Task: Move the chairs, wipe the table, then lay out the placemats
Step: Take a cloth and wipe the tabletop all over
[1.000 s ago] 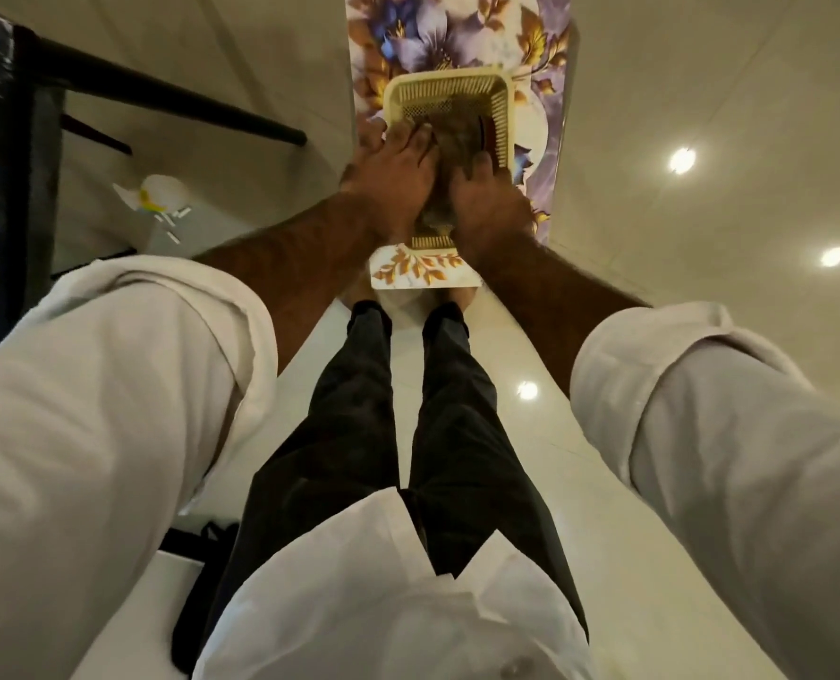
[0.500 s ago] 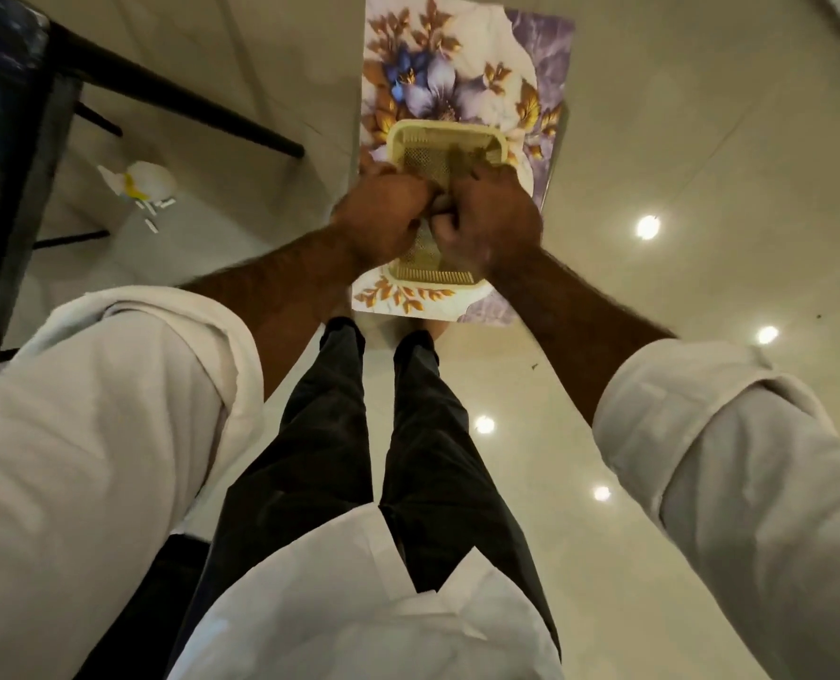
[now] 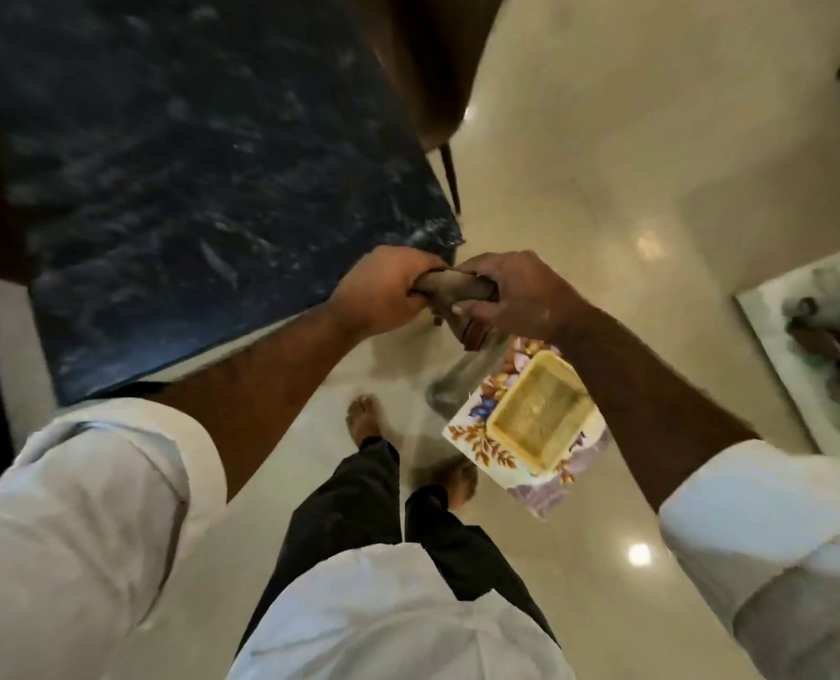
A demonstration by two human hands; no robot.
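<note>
Glossy floor (image 3: 604, 188); marbled surface (image 3: 187, 164) just beyond the grip. Left hand (image 3: 383, 292) and right hand (image 3: 516, 296) clench a twisted cloth (image 3: 457, 289): soft, light, likely damp; best held bunched.

Dark marble worktop (image 3: 187, 164) left; rolled brown cloth (image 3: 457, 287) held between left hand (image 3: 383, 292) and right hand (image 3: 521, 296) just off its near corner. Yellow plastic mesh basket (image 3: 538, 412) sits on floral placemat (image 3: 476, 436) on tiled floor (image 3: 604, 164). Wooden chair (image 3: 422, 66) behind worktop.
</note>
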